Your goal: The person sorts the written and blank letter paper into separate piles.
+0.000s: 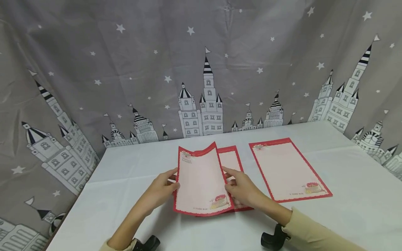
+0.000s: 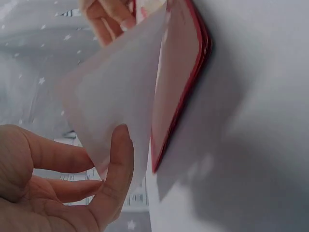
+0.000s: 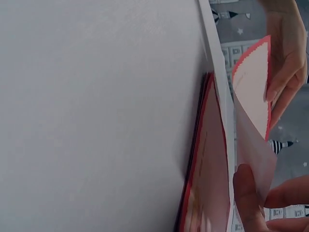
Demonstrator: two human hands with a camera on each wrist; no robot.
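Between my two hands a sheet of pink letter paper (image 1: 201, 177) with a red scalloped border is held up, its top edge curving. My left hand (image 1: 161, 188) pinches its left edge between thumb and fingers. On the opposite edge my right hand (image 1: 242, 186) pinches the paper the same way. Behind and below it lies a stack of matching sheets (image 1: 230, 158), partly hidden by the raised one. In the left wrist view the pale back of the raised sheet (image 2: 120, 82) shows, apart from the stack (image 2: 178, 63).
To the right another red-bordered sheet (image 1: 289, 170) lies flat on the white-covered table (image 1: 351, 195). A grey curtain (image 1: 141, 52) printed with castles and stars hangs behind the table. Dark wrist-worn devices (image 1: 274, 237) sit at both sleeves.
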